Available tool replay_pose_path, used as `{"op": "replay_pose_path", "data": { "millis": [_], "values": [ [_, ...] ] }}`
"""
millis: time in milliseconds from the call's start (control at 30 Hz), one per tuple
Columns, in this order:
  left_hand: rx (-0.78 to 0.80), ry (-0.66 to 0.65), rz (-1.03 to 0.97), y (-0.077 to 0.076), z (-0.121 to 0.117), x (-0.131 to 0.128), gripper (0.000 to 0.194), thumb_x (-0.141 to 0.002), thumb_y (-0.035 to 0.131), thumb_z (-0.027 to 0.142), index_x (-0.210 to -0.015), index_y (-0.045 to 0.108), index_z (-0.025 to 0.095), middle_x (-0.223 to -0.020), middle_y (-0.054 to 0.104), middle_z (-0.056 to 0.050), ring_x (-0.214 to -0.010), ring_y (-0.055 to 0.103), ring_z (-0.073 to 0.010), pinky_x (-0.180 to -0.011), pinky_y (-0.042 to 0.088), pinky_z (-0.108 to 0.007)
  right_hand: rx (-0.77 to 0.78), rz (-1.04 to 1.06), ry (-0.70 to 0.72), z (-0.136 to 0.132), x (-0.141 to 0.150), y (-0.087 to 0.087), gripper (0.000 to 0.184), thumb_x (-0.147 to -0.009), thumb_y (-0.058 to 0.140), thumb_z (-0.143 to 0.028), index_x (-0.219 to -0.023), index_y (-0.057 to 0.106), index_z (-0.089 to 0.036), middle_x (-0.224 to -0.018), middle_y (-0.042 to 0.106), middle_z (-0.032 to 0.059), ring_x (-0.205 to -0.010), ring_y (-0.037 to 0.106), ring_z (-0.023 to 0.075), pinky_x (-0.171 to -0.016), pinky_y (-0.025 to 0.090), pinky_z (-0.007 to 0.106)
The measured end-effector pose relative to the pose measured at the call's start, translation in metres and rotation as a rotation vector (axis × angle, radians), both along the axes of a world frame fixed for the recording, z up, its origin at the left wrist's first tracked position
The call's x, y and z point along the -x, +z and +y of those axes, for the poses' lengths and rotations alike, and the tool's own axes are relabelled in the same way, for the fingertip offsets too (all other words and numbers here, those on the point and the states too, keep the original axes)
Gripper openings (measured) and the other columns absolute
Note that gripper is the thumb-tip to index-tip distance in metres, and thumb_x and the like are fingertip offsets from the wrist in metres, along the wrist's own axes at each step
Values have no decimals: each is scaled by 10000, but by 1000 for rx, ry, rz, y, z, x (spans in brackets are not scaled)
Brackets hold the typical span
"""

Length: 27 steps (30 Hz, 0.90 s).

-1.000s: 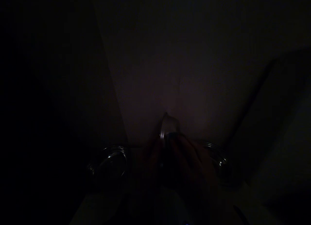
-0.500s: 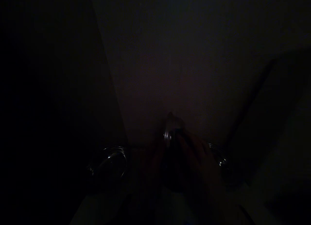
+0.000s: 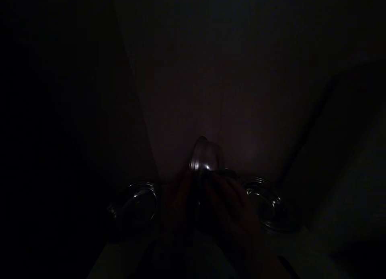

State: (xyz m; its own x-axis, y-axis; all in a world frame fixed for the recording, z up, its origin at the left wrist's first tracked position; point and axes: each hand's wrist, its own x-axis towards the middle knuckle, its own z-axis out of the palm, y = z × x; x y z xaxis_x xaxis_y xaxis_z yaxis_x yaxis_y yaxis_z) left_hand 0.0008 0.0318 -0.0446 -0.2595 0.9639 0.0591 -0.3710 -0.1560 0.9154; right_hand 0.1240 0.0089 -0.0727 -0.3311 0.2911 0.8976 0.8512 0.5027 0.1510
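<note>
The picture is very dark. Between my two hands a shiny, rounded metal bowl (image 3: pixel 206 156) stands tilted, its rim catching the light on the left. My left hand (image 3: pixel 177 196) is a faint shape along the bowl's left side and appears to grip it; its fingers barely show. On the right, my right hand (image 3: pixel 233 202) reaches over the bowl's near part with fingers bent. Something dark lies under those fingers, and I cannot make out what it is. The lower part of the bowl is lost in shadow.
A shiny round metal dish (image 3: pixel 140 202) stands to the left of my hands, and a similar dish (image 3: pixel 268 206) to the right. Behind rises a dim, plain surface (image 3: pixel 187 82). A dark slanting edge (image 3: pixel 313 122) runs along the right.
Both hands and the bowl have shifted a little left. More of the bowl's shiny side shows, and the right-hand dish has come further into view from behind my right hand.
</note>
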Motion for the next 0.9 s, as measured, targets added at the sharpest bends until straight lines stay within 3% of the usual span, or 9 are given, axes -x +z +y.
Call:
{"op": "replay_pose_path", "data": {
  "millis": [200,400,533,800,900],
  "values": [
    [33,-114,-26,8,-4,-6,319,-677,743,469,-863,736,209,-934,754,-67,-908,696,-247,-751,553,-310,67,112,-8,1,-14,21,448,-900,500,-183,-1341,481,-112,-1338,520,184,-1214,468,320,-915,499,505],
    [28,8,-31,2,-1,1,300,-733,688,477,-904,721,232,-948,745,-48,-954,682,-236,-780,542,-313,-12,22,-6,-4,0,4,361,-912,500,-161,-1263,566,-108,-1308,559,152,-1194,487,310,-897,528,448],
    [10,14,-30,2,2,6,319,-725,682,507,-896,715,240,-906,745,-44,-937,683,-245,-756,548,-319,-71,-14,16,-4,7,-5,304,-917,492,-143,-1192,620,-119,-1251,606,122,-1165,516,292,-878,548,415],
    [21,-118,-38,11,-4,-3,295,-673,744,460,-826,733,208,-882,755,-63,-892,700,-250,-743,555,-305,56,104,51,3,-14,14,463,-900,498,-162,-1361,468,-122,-1353,525,177,-1262,459,308,-921,522,498],
    [54,-112,-61,12,-7,-5,327,-673,751,457,-882,738,206,-918,755,-66,-886,703,-242,-739,555,-296,45,107,38,2,-14,16,450,-888,514,-151,-1336,495,-105,-1343,537,179,-1240,474,307,-912,528,486]
  ]
}}
